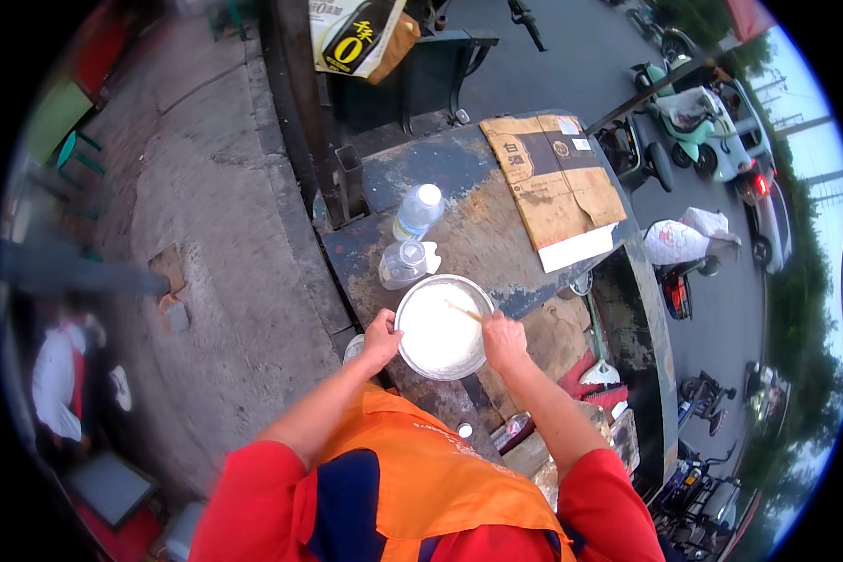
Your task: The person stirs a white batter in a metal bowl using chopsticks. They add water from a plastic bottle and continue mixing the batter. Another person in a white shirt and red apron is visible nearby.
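A round metal basin [444, 327] with a bright white substance inside stands at the near edge of a worn metal counter [464, 168]. My left hand [381, 337] grips the basin's left rim, thumb on top. Closed around a thin wooden stick [466, 311] is my right hand [504, 338], at the basin's right rim; the stick's far end reaches into the white substance. Whether that substance is powder or batter, I cannot tell. Just beyond the basin are a clear plastic bottle with a white cap [419, 213] and a clear plastic container [402, 264], with a white crumpled piece beside it.
Flattened cardboard [551, 183] lies on the counter's far right. A green-handled tool [599, 358] and a red cloth sit in the lower recess at right. A metal post [316, 119] rises at the counter's left edge. Scooters and a car occupy the road; a person [60, 379] is at far left.
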`<state>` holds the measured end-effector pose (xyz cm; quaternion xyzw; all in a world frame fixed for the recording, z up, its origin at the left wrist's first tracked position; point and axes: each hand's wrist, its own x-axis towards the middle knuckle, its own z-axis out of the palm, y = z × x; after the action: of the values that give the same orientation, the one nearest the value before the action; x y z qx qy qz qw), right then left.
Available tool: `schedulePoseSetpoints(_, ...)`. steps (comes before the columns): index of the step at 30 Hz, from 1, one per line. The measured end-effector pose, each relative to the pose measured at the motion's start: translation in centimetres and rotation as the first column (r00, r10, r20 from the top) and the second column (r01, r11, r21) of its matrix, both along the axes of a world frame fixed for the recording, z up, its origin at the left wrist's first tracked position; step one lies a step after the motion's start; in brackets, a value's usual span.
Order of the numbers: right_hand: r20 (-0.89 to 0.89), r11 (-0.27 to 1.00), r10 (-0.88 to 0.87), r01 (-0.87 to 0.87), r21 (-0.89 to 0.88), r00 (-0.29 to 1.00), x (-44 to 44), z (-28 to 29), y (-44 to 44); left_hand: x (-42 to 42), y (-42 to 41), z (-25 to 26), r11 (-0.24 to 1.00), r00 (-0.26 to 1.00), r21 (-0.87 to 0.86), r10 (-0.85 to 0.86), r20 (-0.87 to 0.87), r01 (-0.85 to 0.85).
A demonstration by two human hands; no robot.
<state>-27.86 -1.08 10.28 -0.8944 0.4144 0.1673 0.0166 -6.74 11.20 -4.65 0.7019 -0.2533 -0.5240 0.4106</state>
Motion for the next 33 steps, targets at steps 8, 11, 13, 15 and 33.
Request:
schedulePoseSetpoints(8, -0.059, 0.993, -0.072, 0.077, 0.091, 0.996, -4.6, -2.0, 1.9, -0.3, -1.2, 4.1, 0.998, 0.94, 0.037, -0.03, -0.341, 0.045)
schedulePoseSetpoints(11, 0.035, 0.959, -0.216, 0.206, 0.195, 0.976, -5.9, -2.7, 5.6, -0.7, -1.0, 4.7, 0.998, 0.921, 0.049, -0.024, -0.39, 0.047)
schedulePoseSetpoints(13, 0.019, 0.914, -0.307, 0.289, 0.283, 0.952, -5.3, -1.7, 7.7, -1.0, -0.8, 4.7, 0.998, 0.913, 0.043, -0.023, -0.407, 0.044)
schedulePoseSetpoints(15, 0.041, 0.882, -0.351, 0.315, 0.35, 0.936, -4.6, -1.6, 9.2, -1.4, -0.5, 4.9, 0.999, 0.896, 0.012, -0.03, -0.444, 0.04)
schedulePoseSetpoints(33, -0.07, 0.971, -0.213, 0.219, 0.093, 0.975, -4.7, -1.8, 3.4, -2.0, 2.4, 4.3, 0.998, 0.88, 0.048, -0.014, -0.475, 0.042)
